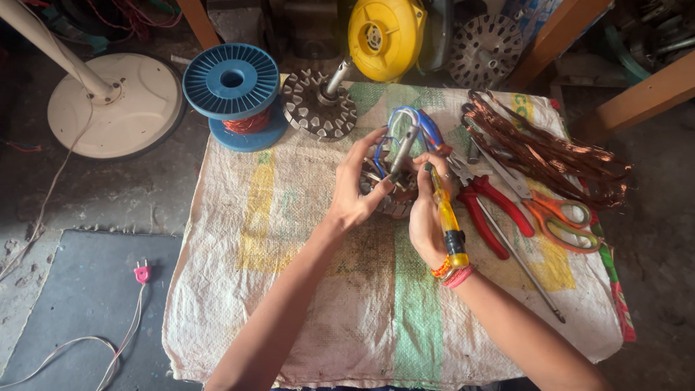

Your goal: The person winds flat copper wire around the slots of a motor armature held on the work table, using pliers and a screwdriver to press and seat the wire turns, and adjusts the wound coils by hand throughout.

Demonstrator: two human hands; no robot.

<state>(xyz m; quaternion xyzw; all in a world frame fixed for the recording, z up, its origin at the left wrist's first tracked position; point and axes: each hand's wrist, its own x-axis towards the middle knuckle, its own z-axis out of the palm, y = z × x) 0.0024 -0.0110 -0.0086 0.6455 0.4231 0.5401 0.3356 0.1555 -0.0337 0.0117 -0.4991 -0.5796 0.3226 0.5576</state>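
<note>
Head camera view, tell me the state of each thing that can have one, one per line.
Left hand: gripping the motor stator.
Right hand: holding a yellow screwdriver against the stator.
Blue spool: nearly empty, a little copper wire left.
Red pliers: lying on the sack, handles apart.
Orange scissors: lying closed.
Pink plug: unplugged, on the floor.

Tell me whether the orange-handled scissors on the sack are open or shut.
Shut. The orange-handled steel scissors lie flat on the woven sack, their two finger loops side by side and touching, blades together in one line beside the red-handled pliers.
</note>
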